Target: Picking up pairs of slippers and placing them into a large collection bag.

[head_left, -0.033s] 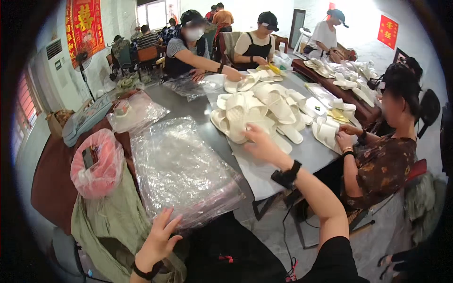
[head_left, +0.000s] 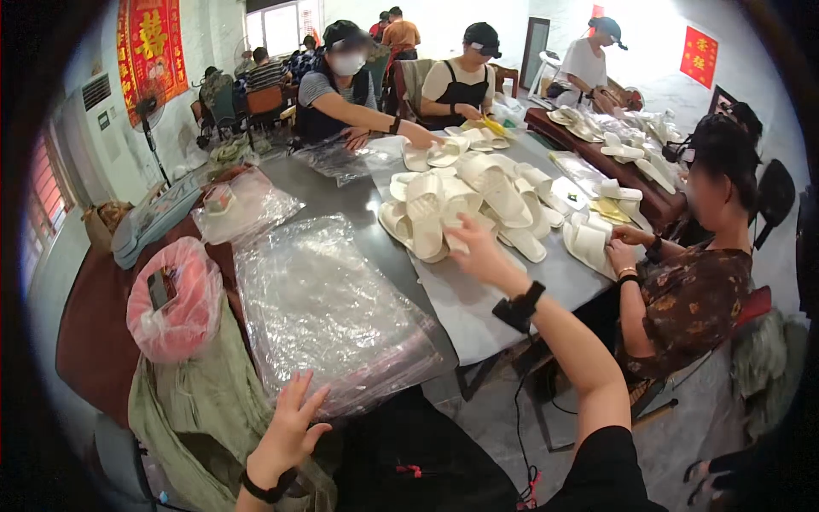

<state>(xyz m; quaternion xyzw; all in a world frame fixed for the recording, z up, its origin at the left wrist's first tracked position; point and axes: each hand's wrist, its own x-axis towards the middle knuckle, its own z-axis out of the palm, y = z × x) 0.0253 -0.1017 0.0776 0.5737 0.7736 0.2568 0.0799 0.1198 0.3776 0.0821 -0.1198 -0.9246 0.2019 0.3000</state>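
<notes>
A heap of cream-white slide slippers (head_left: 493, 189) lies on the table ahead of me. My right hand (head_left: 485, 256) reaches over its near side, fingers stretched and apart, with nothing visible in them. Just left of those fingertips is a slipper (head_left: 424, 224) on the near left of the heap; whether they touch it I cannot tell. A stack of clear plastic bags (head_left: 328, 299) lies flat on the near left part of the table. By the stack's near edge is my left hand (head_left: 294, 427), fingers spread and holding nothing.
Left of the bags stand a pink-lined container (head_left: 175, 299) with a dark object in it and a green cloth (head_left: 192, 401). A co-worker's hand (head_left: 426, 136) reaches to slippers at the far side. Another person (head_left: 682, 273) handles slippers at the right.
My right hand has shifted slightly to the right along the near side of the slipper heap. My left hand stays nearly where it was.
</notes>
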